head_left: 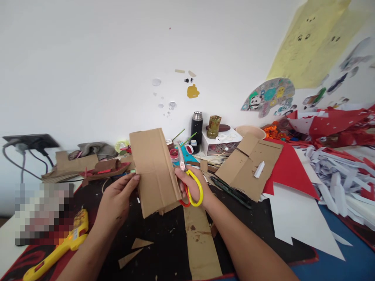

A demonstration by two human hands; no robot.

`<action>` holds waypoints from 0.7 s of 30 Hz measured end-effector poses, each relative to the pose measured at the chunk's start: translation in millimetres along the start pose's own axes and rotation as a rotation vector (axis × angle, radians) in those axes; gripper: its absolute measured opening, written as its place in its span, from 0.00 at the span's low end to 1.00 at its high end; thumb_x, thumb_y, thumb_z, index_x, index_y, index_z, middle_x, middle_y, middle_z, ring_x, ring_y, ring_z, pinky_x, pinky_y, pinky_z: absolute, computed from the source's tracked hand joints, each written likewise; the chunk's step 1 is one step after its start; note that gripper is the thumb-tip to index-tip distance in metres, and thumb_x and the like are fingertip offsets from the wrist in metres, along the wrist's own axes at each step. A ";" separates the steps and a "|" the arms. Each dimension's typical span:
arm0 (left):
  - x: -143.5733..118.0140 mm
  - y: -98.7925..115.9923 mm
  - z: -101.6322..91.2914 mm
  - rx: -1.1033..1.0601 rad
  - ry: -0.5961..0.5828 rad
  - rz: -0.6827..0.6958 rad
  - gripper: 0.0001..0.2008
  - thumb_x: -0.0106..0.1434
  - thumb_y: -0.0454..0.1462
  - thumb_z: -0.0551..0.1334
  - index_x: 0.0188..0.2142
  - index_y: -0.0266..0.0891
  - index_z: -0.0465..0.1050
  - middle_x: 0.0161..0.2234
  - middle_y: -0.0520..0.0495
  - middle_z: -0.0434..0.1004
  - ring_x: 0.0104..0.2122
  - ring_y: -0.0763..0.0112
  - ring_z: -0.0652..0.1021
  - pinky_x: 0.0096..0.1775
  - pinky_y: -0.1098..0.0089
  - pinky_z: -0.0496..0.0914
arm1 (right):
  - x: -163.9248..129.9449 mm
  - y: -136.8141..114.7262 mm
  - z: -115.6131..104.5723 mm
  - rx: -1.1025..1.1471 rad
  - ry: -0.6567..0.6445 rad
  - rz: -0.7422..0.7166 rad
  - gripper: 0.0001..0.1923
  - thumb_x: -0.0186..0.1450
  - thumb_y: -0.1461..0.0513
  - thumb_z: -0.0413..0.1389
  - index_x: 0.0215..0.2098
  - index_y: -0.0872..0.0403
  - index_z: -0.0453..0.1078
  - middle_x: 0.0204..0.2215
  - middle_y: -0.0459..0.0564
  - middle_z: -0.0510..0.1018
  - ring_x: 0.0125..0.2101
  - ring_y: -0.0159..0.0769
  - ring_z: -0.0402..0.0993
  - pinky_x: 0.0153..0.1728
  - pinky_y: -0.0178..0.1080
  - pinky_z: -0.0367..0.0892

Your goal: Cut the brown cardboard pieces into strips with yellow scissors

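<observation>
My left hand (118,199) grips the left edge of an upright, creased rectangle of brown cardboard (154,171), held above the black mat. My right hand (191,187) has its fingers through the yellow and red handles of a pair of scissors (187,177). The silver blades point up along the cardboard's right edge. Directly below, a long cardboard strip (200,242) lies flat on the mat, with small triangular offcuts (137,249) to its left.
A yellow glue gun (64,246) lies at the front left. A large cut cardboard sheet (249,166), red paper (288,169), white paper (299,222) and paper shreds (336,175) fill the right. A black flask (197,127), paint pots and a white box stand by the wall.
</observation>
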State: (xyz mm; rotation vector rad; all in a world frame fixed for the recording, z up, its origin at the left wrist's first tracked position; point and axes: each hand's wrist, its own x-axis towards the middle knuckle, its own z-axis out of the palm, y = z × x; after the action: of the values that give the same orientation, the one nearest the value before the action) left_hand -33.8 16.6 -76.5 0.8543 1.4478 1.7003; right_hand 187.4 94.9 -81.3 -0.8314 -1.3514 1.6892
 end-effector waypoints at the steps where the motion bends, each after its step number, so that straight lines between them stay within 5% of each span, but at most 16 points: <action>1: 0.9 0.6 0.6 -0.035 0.035 0.007 0.19 0.51 0.53 0.80 0.35 0.44 0.87 0.34 0.47 0.88 0.34 0.59 0.83 0.34 0.65 0.77 | -0.8 0.3 0.6 0.005 -0.023 0.007 0.30 0.62 0.36 0.66 0.32 0.49 0.64 0.13 0.37 0.69 0.10 0.30 0.63 0.10 0.30 0.58; 6: 3.6 3.2 3.9 -0.158 0.084 0.009 0.20 0.49 0.51 0.81 0.34 0.42 0.85 0.32 0.49 0.87 0.29 0.61 0.83 0.31 0.64 0.79 | -3.9 -0.9 4.0 -0.043 -0.076 0.003 0.29 0.61 0.37 0.67 0.34 0.49 0.65 0.12 0.36 0.68 0.10 0.30 0.62 0.11 0.30 0.58; 21: -6.6 13.5 10.1 -0.251 -0.112 -0.036 0.23 0.44 0.47 0.85 0.38 0.41 0.89 0.33 0.44 0.89 0.26 0.68 0.82 0.26 0.72 0.78 | -0.2 1.8 3.0 -0.055 0.030 -0.051 0.27 0.62 0.40 0.67 0.31 0.49 0.62 0.12 0.37 0.67 0.10 0.30 0.62 0.12 0.31 0.57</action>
State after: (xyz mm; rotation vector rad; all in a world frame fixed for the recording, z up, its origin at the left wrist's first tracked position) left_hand -23.3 14.8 -61.9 0.7682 1.1404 1.7334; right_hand 184.6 93.2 -82.4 -0.8425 -1.3925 1.6009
